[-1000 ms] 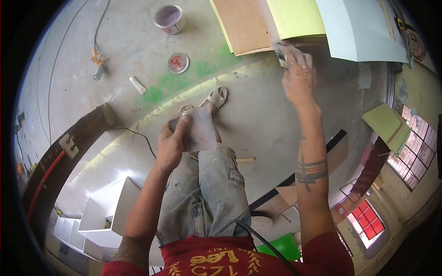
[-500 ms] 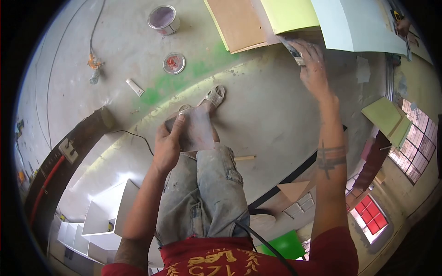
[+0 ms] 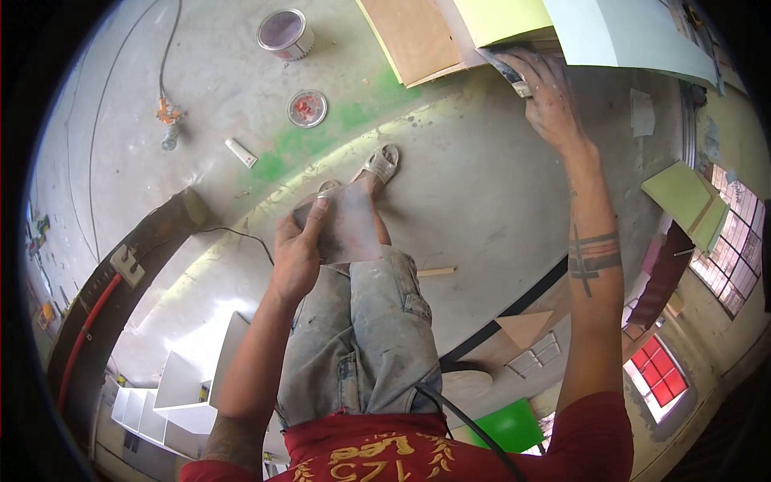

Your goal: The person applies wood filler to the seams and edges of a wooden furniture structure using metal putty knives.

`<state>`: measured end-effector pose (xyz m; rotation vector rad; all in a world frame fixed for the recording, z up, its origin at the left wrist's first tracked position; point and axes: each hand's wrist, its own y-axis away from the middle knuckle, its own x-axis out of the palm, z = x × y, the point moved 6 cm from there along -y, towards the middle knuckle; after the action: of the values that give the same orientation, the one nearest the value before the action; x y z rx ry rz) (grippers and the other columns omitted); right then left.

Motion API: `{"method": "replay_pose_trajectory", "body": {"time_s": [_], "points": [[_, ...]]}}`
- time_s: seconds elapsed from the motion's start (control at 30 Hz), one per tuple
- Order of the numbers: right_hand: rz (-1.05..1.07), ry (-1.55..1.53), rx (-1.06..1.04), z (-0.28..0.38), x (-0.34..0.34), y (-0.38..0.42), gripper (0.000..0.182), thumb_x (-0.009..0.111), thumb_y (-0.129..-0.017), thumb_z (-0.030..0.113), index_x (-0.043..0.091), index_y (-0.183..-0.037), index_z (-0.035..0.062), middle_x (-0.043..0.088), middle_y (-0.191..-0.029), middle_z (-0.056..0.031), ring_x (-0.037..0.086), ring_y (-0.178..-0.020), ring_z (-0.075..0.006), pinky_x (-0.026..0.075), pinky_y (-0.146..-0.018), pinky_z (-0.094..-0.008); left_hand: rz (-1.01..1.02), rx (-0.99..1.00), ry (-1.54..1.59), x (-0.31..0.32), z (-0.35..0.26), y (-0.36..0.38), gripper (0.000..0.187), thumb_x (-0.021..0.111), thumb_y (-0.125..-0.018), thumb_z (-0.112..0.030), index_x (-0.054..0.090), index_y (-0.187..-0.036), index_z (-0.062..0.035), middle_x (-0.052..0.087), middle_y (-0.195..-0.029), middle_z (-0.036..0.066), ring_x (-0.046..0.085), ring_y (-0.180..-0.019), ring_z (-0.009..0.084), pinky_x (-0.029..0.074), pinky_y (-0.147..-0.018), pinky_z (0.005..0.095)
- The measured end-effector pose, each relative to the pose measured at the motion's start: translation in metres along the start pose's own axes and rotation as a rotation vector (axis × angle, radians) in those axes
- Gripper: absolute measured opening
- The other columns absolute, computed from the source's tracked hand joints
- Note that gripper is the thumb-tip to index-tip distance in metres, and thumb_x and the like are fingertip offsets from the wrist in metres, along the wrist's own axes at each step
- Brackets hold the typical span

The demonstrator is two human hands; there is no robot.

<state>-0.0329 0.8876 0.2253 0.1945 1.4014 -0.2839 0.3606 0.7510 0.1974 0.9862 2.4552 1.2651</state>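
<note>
A thin, smeared flat plate [image 3: 351,225] is pinched in my left hand [image 3: 299,251], thumb on top, held above my knees. My right hand [image 3: 548,100] is stretched out to the upper right, its fingers wrapped over a putty knife [image 3: 511,75] with a dark, smeared blade. The blade's far end lies close to the lower edge of a yellow-green panel [image 3: 502,18]; whether it touches is hard to tell. Beside that panel are a brown board [image 3: 422,40] and a pale blue panel [image 3: 634,36].
An open can [image 3: 285,34] stands on the floor, with a round lid [image 3: 307,108] holding red bits and a white tube [image 3: 240,153] nearby. A dark curved beam [image 3: 120,277] carries a socket. White shelving [image 3: 189,390] is at lower left; a cable crosses my lap.
My right hand has moved slightly up with the putty knife. The view has shifted a little, and my left hand still holds the plate in much the same pose.
</note>
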Motion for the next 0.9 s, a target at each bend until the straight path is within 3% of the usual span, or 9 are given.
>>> {"method": "replay_pose_trajectory", "body": {"time_s": [0.1, 0.4, 0.5, 0.6, 0.7, 0.8, 0.9], "points": [[0.027, 0.05, 0.031, 0.001, 0.006, 0.001, 0.074, 0.056, -0.076, -0.01, 0.056, -0.141, 0.0239, 0.057, -0.14, 0.0004, 0.052, -0.128, -0.0292, 0.046, -0.109, -0.044, 0.045, -0.038, 0.082, 0.003, 0.006, -0.002, 0.042, 0.063, -0.104, -0.032, 0.056, -0.126, 0.003, 0.068, -0.107, 0.01, 0.068, -0.091, 0.0162, 0.058, -0.078, 0.032], [0.082, -0.055, 0.056, 0.0, 0.009, 0.004, 0.075, 0.056, -0.077, -0.01, 0.052, -0.144, 0.0229, 0.056, -0.144, -0.002, 0.047, -0.135, -0.0327, 0.04, -0.114, -0.0475, 0.05, -0.028, 0.073, 0.013, -0.001, -0.002, 0.035, 0.061, -0.104, -0.031, 0.059, -0.118, 0.001, 0.069, -0.103, 0.007, 0.068, -0.087, 0.0141, 0.058, -0.075, 0.031], [0.112, -0.045, 0.022, 0.0, 0.002, 0.013, 0.078, 0.052, -0.07, -0.015, 0.056, -0.14, 0.0188, 0.055, -0.142, -0.0065, 0.046, -0.132, -0.0341, 0.043, -0.111, -0.0463, 0.016, -0.064, 0.039, 0.02, -0.014, 0.004, 0.032, 0.061, -0.105, -0.03, 0.06, -0.115, 0.0003, 0.068, -0.1, 0.005, 0.067, -0.083, 0.0124, 0.056, -0.072, 0.0289], [0.334, 0.195, -0.051, -0.001, 0.007, 0.039, 0.076, 0.054, -0.071, -0.014, 0.056, -0.14, 0.0185, 0.055, -0.142, -0.0062, 0.047, -0.133, -0.0333, 0.042, -0.11, -0.0468, 0.035, -0.067, -0.03, 0.02, -0.021, 0.008, 0.047, 0.059, -0.104, -0.037, 0.062, -0.123, 0.0063, 0.069, -0.107, 0.011, 0.067, -0.093, 0.016, 0.055, -0.083, 0.0307], [0.296, -0.034, 0.0, 0.016, -0.005, 0.052, 0.069, 0.061, -0.08, -0.008, 0.054, -0.142, 0.0183, 0.056, -0.143, -0.0034, 0.045, -0.137, -0.0312, 0.038, -0.113, -0.0506, 0.045, -0.017, 0.082, 0.015, -0.011, 0.0, 0.037, 0.062, -0.104, -0.031, 0.06, -0.12, 0.0016, 0.068, -0.104, 0.007, 0.066, -0.088, 0.0138, 0.055, -0.076, 0.0291], [0.151, 0.074, 0.046, 0.024, -0.02, 0.044, 0.067, 0.059, -0.082, -0.007, 0.053, -0.144, 0.0182, 0.055, -0.143, -0.0024, 0.046, -0.136, -0.0294, 0.039, -0.112, -0.049, 0.119, -0.063, 0.112, 0.007, -0.002, -0.001, 0.04, 0.062, -0.104, -0.032, 0.058, -0.124, 0.0027, 0.067, -0.106, 0.008, 0.066, -0.092, 0.0148, 0.055, -0.079, 0.0301], [0.034, 0.067, 0.006, 0.032, -0.02, 0.024, 0.069, 0.057, -0.083, -0.007, 0.052, -0.145, 0.0199, 0.055, -0.143, -0.001, 0.047, -0.135, -0.028, 0.04, -0.111, -0.0471, 0.062, -0.109, 0.087, -0.003, 0.006, -0.002, 0.042, 0.062, -0.104, -0.032, 0.057, -0.126, 0.0029, 0.067, -0.106, 0.007, 0.066, -0.092, 0.0143, 0.055, -0.079, 0.0297]]}}
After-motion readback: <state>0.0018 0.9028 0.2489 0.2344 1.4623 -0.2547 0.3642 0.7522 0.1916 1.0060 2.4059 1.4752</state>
